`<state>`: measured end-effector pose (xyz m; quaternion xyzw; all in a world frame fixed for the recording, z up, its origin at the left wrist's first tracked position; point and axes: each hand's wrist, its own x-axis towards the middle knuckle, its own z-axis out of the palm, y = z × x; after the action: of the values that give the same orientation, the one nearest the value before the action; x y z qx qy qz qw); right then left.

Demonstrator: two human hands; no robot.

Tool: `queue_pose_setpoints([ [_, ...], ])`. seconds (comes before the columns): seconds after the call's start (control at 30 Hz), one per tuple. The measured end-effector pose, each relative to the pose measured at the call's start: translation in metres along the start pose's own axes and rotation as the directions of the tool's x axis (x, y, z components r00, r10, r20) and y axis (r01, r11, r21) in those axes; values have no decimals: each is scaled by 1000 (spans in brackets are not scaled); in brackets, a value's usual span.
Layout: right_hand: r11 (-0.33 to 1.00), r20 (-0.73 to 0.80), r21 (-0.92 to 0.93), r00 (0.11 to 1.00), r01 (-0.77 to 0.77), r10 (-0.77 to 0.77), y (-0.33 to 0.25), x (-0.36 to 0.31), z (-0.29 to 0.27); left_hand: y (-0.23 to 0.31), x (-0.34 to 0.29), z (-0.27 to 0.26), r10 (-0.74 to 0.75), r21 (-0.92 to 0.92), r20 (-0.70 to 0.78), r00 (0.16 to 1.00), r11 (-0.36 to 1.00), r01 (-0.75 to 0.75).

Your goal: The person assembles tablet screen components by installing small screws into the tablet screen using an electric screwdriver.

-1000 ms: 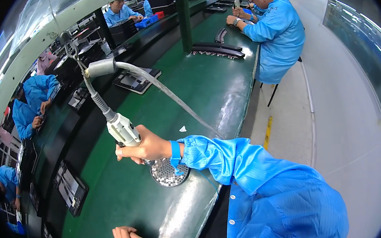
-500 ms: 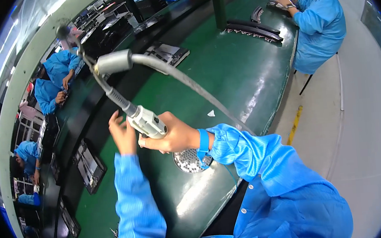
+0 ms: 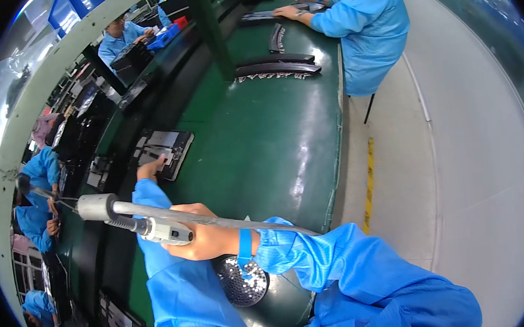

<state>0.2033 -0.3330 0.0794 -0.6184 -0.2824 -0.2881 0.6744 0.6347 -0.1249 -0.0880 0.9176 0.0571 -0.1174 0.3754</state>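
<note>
My right hand (image 3: 209,238) is wrapped round a pale electric screwdriver (image 3: 167,231), which lies sideways above my left sleeve and points left. A grey cylinder (image 3: 97,207) with a thick grey cable hangs beside the tool's far end. My left hand (image 3: 149,169) reaches forward to a flat opened device like a tablet (image 3: 176,147), its inner parts showing. The thumb side lies over the device's near left corner, and the other fingers are hidden. Below my right wrist, partly covered by my sleeve, sits a round dish with a dotted grid (image 3: 248,292).
More opened devices lie along the dark belt, one of them (image 3: 123,322) near the lower left. Curved black strips (image 3: 275,67) rest beyond a green post (image 3: 208,34). A co-worker in blue (image 3: 374,23) sits at the far right edge of the green table (image 3: 260,139); others work across the belt.
The view has turned left. My left hand has left the screwdriver's side and reached out to the opened device. My right hand has tipped the screwdriver over toward the left.
</note>
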Motion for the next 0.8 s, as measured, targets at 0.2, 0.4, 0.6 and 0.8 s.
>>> queue_pose_setpoints([
  [0.2,993,-46,-115,999,-23,18,26,-5,-26,112,-74,71,32,-799,-182,983,577,-167],
  [0.4,985,-55,-33,984,-170,168,25,-19,-16,61,-222,-18,367,-577,-517,773,518,-631],
  [0.6,861,126,134,871,-490,476,-3,-21,-6,-18,-493,-66,132,-622,-567,813,578,-527],
  [0.8,919,249,76,900,-387,358,-22,-31,35,-101,-659,17,-136,-692,-537,833,635,-343],
])
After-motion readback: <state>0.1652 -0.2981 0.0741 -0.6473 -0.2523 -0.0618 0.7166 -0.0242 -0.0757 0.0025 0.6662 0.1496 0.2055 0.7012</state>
